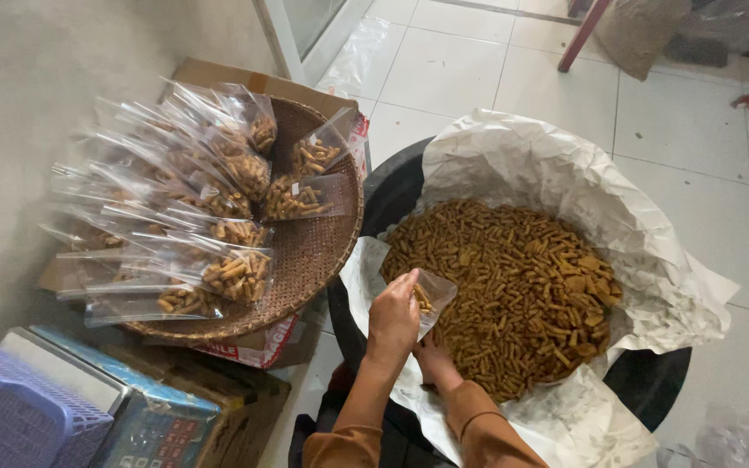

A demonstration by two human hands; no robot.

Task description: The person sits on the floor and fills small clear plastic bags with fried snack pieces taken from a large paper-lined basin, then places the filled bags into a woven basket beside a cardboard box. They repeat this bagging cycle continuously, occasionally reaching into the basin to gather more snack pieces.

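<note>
Left hand (394, 316) pinches a small clear bag (433, 297) open-mouthed just over the snack sticks (513, 295) in the paper-lined tub (652, 381), while right hand (431, 357), grip hidden underneath, apparently supports it; filled bags (210, 217) rest on the woven tray (314, 251).

A: So how much room is there around that basin (392, 186)?

B: Tight on the left. The woven tray (318, 251) butts right against the rim, and the filled bags (218, 208) stacked on it stick up and fan out toward the wall (54, 104). No gap to slip through there.

A: And over the snacks (513, 295)?

B: Wide open above the heap. The paper liner (565, 165) stands up crumpled on the far and right sides, so that edge is walled in. The left hand (394, 316) and right hand (433, 360) with a small bag (433, 295) take up the near-left corner.

A: Floor?

B: Bare tiles (704, 147) on the far right, and a box (175, 416) and scale (88, 399) crowd the near left.
</note>
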